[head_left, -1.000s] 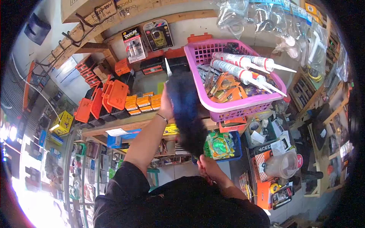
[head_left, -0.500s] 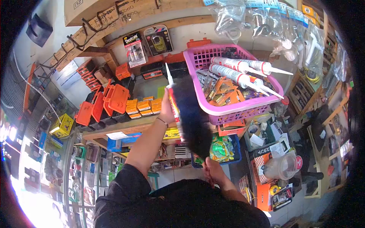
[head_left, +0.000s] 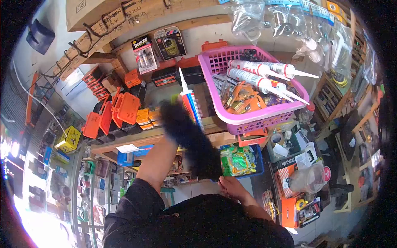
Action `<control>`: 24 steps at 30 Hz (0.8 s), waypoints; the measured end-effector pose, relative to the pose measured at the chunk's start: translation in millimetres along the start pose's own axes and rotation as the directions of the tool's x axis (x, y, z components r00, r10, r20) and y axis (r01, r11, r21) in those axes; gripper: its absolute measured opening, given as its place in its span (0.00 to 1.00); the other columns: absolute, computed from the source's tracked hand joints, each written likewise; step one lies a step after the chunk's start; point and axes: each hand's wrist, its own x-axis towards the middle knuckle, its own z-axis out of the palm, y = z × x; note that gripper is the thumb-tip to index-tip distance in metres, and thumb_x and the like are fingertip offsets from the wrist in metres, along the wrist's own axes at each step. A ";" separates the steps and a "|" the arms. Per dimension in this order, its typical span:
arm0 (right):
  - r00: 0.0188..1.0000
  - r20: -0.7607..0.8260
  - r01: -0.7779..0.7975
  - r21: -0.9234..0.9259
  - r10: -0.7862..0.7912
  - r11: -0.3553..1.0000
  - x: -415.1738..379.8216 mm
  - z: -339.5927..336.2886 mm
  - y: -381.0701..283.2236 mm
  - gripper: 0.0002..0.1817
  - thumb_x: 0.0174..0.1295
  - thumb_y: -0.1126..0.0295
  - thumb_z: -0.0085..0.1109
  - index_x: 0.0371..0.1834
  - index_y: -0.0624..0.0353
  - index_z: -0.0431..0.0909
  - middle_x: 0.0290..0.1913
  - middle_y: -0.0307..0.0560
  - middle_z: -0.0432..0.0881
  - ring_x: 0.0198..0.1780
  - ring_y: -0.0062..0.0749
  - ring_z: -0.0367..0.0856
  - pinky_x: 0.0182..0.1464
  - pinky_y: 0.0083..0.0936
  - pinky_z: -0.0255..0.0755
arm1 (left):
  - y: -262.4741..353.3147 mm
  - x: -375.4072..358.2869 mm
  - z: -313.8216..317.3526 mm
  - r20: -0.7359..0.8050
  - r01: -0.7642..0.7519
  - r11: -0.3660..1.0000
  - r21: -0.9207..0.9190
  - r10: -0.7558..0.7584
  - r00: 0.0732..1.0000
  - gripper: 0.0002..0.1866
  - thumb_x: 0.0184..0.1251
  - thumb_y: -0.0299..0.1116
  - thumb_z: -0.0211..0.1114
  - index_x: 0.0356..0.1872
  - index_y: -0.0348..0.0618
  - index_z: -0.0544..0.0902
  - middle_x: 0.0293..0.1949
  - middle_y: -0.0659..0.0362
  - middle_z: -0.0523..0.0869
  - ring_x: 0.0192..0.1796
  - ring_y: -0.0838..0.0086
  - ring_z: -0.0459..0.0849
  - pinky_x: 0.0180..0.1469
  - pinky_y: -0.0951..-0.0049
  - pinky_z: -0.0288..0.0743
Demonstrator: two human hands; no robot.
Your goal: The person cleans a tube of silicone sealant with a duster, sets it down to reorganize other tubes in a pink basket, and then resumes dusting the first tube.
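Note:
A sealant tube with a white nozzle stands nearly upright before me, held in my left hand. Those fingers are mostly hidden behind a black fluffy duster, which is blurred and crosses the tube's lower part. My right hand is closed around the duster's handle, low and near my body. To the right of the tube sits a pink plastic basket, with several more sealant tubes lying over orange packets.
Orange-lidded cases and small yellow boxes line the wooden shelf. Below the basket is a blue bin of green packets. A clear plastic jar stands at right. Bagged parts hang above.
The duster has swung left from the tube's right side and now covers my left hand. The tube has turned, showing a blue and red side. My right hand has shifted slightly.

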 end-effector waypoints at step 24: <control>0.999 -0.005 -0.040 0.277 0.043 0.960 6.8 5.5 10.1 0.22 0.63 0.50 0.35 0.20 0.54 0.64 0.11 0.34 0.61 0.08 0.17 0.55 0.09 0.19 0.50 | -3.8 -6.9 54.4 -0.248 -0.087 0.993 0.075 0.103 0.963 0.34 0.55 0.62 0.47 0.50 0.42 0.69 0.44 0.52 0.77 0.45 0.63 0.76 0.48 0.60 0.71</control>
